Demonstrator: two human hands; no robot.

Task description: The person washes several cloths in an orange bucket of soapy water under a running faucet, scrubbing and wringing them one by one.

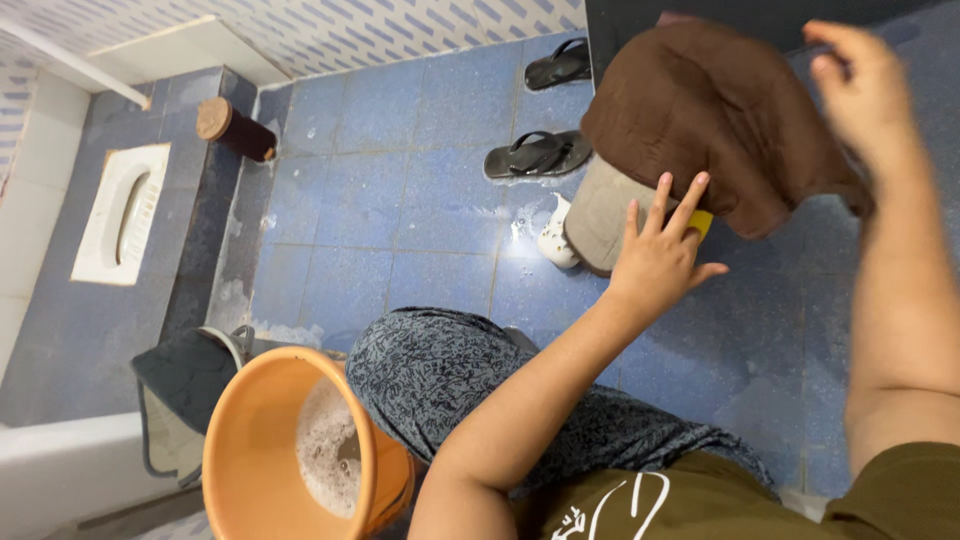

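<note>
Sitting nearest is a round orange plastic bucket (262,450) of foamy water, on the wet blue tiled floor (400,210). The left hand (660,255), fingers spread wide, presses a yellow bar (702,221) against soft, thick brown cloth (715,115). Further off, the right hand (862,90) grips the cloth's upper edge; black rubber sandals (540,155) lie beyond.
</note>
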